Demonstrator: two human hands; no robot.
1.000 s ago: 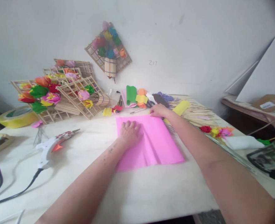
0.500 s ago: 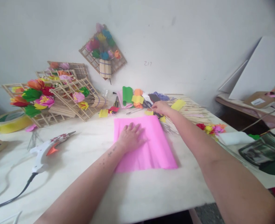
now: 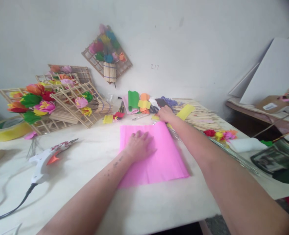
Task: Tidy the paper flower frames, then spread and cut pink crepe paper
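A folded sheet of bright pink crepe paper [image 3: 164, 156] lies on the table. My left hand [image 3: 140, 145] rests flat on it with the fingers spread. Beyond the sheet's far right corner, my right hand [image 3: 166, 114] is down among small craft items, its fingers bent. What its fingertips hold, if anything, is hidden. Close to it are a dark flat object [image 3: 161, 102], a yellow paper strip [image 3: 185, 112], an orange paper piece [image 3: 144, 97] and a green paper roll [image 3: 133, 100].
A white glue gun [image 3: 42, 164] with its cord lies at the left, near yellow tape [image 3: 8, 128]. Bamboo lattices with paper flowers [image 3: 45, 107] stand behind. Thin sticks [image 3: 203, 116], small paper flowers [image 3: 224, 134] and a dark green container [image 3: 278, 158] are at the right.
My right hand has shifted slightly left and down among the items. The pink paper's near edge and right corner have spread a little; my left hand stays on it. The view has shifted slightly.
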